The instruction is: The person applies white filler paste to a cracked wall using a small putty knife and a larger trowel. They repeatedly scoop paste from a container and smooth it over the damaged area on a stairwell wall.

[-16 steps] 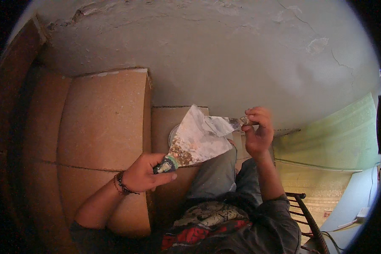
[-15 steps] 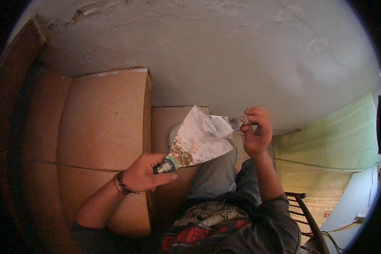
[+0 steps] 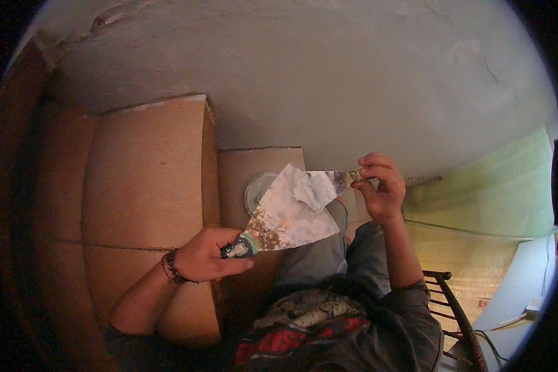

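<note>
My left hand (image 3: 212, 255) is closed around the dark handle of a wide putty knife (image 3: 301, 217). Its broad blade is coated with whitish filler, with brown crust near the handle. My right hand (image 3: 383, 186) grips the short handle of a small putty knife (image 3: 328, 186), fingers wrapped at its end. The small blade lies over the upper right part of the wide blade, with a pale lump of filler there. Behind the wide blade's left edge, a round container (image 3: 260, 191) sits partly hidden on a tiled surface.
A tall brown tiled block (image 3: 149, 173) stands on my left. Ahead rises a grey plastered wall (image 3: 328, 80) with cracks and rough patches. To the right hang a greenish-yellow curtain (image 3: 477, 186) and a dark metal rack (image 3: 456, 310). My legs are below the knives.
The small putty knife has shifted slightly on the wide blade, and the wide blade sits a little lower. More of the round container shows. The view has shifted a little.
</note>
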### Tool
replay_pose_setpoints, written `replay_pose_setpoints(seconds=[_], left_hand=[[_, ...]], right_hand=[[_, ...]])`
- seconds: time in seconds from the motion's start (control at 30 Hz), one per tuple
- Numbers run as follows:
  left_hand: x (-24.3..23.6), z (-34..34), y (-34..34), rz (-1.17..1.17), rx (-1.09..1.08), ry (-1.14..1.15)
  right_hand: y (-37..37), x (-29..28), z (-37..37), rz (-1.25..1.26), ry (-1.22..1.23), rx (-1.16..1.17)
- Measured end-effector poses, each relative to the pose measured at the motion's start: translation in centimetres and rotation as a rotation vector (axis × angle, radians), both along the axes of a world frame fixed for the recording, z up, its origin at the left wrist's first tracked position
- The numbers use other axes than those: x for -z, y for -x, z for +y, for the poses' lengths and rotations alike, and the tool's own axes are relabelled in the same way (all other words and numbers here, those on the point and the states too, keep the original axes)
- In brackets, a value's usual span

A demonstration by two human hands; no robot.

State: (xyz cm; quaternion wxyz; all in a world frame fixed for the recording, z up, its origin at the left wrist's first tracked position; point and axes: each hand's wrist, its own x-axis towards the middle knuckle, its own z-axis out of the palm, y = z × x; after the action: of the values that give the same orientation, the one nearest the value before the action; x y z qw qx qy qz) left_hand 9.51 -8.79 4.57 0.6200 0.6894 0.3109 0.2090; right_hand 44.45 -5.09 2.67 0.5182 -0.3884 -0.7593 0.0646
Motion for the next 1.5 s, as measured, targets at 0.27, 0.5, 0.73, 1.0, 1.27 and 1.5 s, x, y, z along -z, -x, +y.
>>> replay_pose_setpoints(seconds=[0.27,0.5,0.73,1.0,1.27,1.5], left_hand=[[-0.4,0.0,0.5,0.058,-0.003,0.078],[-0.4,0.0,0.6,0.096,0.024,0.034],[-1.4,0.0,0.6,0.118,0.059,0.054],[-0.9,0.1,0.8,0.132,0.114,0.062],[-1.0,0.4,0.6,0.062,0.073,0.083],[-1.1,0.4,0.5,0.073,0.067,0.136]], right_hand=[[-2.6,-1.3,-1.0,-0.054,-0.052,0.104],[-2.4,-2.4,-2.6,0.333,0.694,-0.227],[-1.4,-3.5,0.2,0.147,0.962,-0.431],[-2.6,-5.1,1.0,-0.021,0.847,-0.415],[-5.1,-3.7,0.4,-0.022,0.680,-0.225],[0.4,-0.2,-3.8,0.234,0.549,-0.075]])
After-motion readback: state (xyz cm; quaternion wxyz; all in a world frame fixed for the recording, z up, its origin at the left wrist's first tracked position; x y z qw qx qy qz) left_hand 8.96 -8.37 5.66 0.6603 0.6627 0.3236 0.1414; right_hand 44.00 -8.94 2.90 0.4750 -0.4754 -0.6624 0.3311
